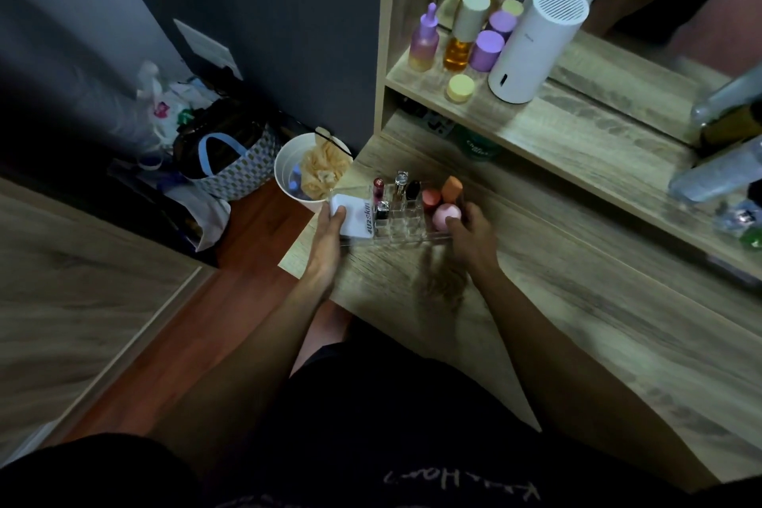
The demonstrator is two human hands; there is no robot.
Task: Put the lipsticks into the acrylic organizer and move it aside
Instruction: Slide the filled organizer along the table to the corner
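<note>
A white cylinder (532, 45) and purple bottles (424, 39) stand on the shelf (577, 124).

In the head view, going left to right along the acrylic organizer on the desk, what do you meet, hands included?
Left hand → white box → pink-capped tube → silver-topped lipstick → black lipstick → coral sponge → orange sponge → right hand.

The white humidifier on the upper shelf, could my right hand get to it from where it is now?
Probably yes. The right hand sits at the acrylic organizer on the desk, and the white humidifier stands at the shelf's front edge with nothing in front of it. The hand would have to let go of the organizer first.
</note>
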